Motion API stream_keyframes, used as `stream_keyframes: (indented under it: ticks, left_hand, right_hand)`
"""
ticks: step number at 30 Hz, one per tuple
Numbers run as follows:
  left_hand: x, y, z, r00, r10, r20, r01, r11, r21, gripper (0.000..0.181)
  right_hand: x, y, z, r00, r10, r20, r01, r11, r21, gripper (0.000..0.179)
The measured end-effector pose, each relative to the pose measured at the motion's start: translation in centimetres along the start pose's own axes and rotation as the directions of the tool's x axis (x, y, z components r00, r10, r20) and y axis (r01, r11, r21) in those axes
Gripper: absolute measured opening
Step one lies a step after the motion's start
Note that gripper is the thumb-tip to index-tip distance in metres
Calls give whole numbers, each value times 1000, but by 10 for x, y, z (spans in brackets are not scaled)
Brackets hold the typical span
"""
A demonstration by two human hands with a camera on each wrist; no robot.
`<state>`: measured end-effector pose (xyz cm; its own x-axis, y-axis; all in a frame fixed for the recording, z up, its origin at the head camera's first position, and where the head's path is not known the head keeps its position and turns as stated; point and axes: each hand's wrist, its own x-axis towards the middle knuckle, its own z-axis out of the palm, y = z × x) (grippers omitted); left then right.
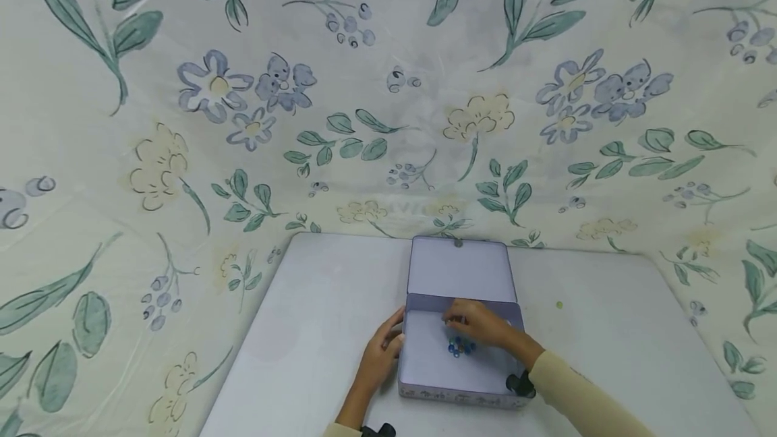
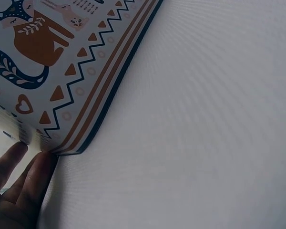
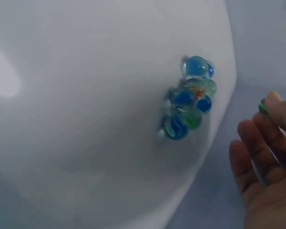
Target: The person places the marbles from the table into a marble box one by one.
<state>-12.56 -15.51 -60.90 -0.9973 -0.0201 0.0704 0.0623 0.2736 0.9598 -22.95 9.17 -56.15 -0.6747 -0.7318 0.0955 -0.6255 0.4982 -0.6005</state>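
Observation:
An open hinged box, pale lilac inside, stands on the white table with its lid laid back. A small cluster of glass marbles, mostly blue with green and orange ones, lies on its floor. Above the inside of the box, my right hand pinches a green marble between thumb and finger. My left hand rests against the box's left side with fingers extended. In the left wrist view its fingertips touch the printed box near a corner.
A small yellow-green round thing lies on the white table, right of the box. Floral cloth hangs behind the table and along its sides.

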Motion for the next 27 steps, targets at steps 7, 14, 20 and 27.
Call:
stream_keyframes:
  ticks: [7, 14, 20, 27]
  left_hand:
    - [-2, 2, 2, 1000, -4, -13, 4, 1000, 14, 50]
    - [-10, 35, -6, 1000, 13, 7, -14, 1000, 28, 49]
    - [-9, 38, -8, 1000, 8, 7, -8, 1000, 15, 49]
    - [0, 2, 2, 1000, -11, -20, 11, 1000, 17, 50]
  right_hand:
    - [-3, 4, 9, 1000, 19, -14, -19, 1000, -6, 15]
    - [-1, 6, 13, 998, 55, 16, -54, 998, -36, 15]
    - [-1, 8, 14, 998, 54, 37, -52, 998, -44, 12]
    - [-4, 8, 15, 997, 47, 62, -44, 998, -53, 11]
